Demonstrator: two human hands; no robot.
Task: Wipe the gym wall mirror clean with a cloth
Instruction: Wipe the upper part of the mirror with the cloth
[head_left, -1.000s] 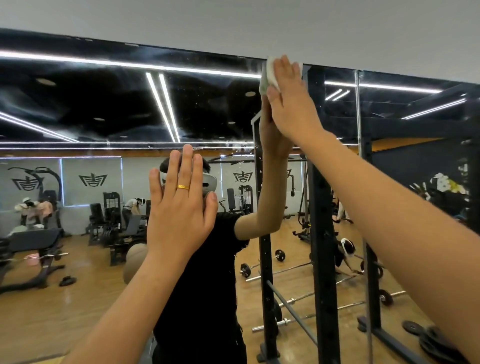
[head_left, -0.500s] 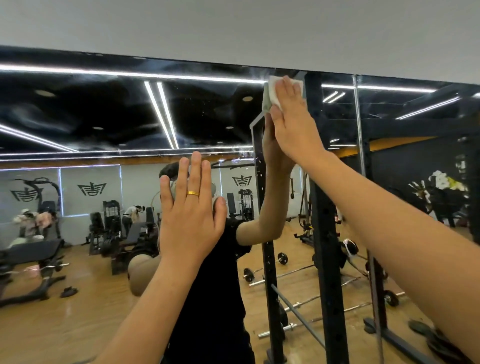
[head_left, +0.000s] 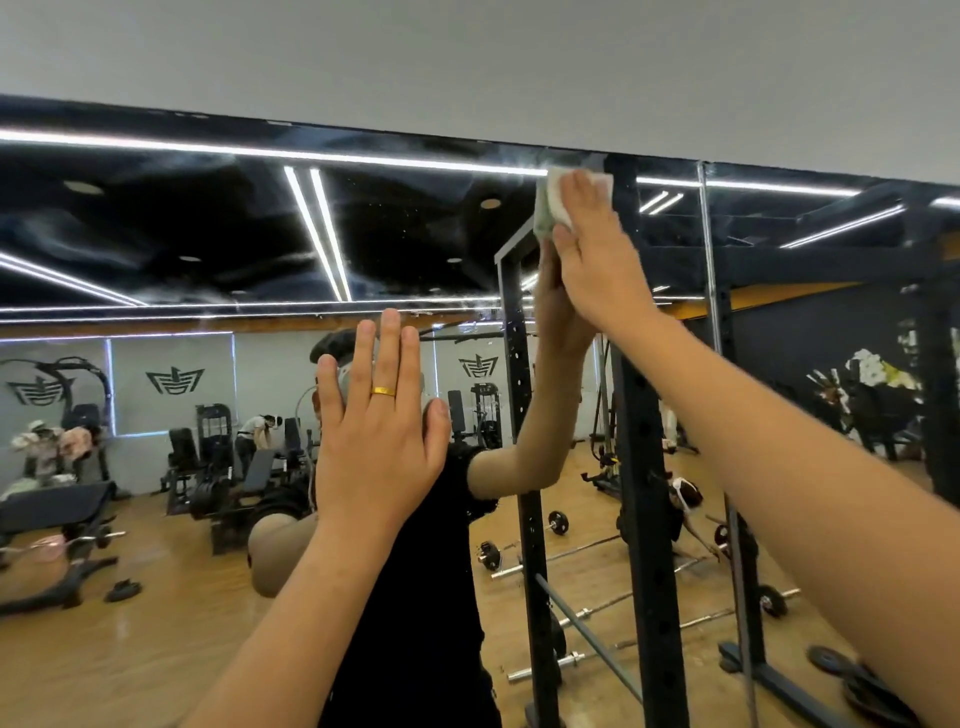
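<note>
Your right hand (head_left: 592, 249) is flat and spread, fingers straight, pressing a white cloth (head_left: 555, 200) against the gym wall mirror (head_left: 208, 234) without curling round it. The cloth sits high on the glass, just below the mirror's top edge and just beside the black rack upright (head_left: 641, 415) seen in the glass. A second ago only a sliver of cloth showed at the left of your fingers; now it also peeks out above and to the right of your fingertips, while the hand stays at the same height near the top edge. Your left hand (head_left: 379, 436) is open too, palm flat to the mirror, fingers together and pointing up, with a gold ring (head_left: 383, 391) on one finger. It has kept its place lower down and well apart from the cloth. Your view has tipped up a little since then, so more of the grey wall (head_left: 467, 62) shows above the mirror. In the glass your own reflection in a black shirt (head_left: 415, 597) stands behind both hands, with barbells (head_left: 550, 566) lying on the wooden floor and a seam between mirror panels (head_left: 707, 260) off to the right.
</note>
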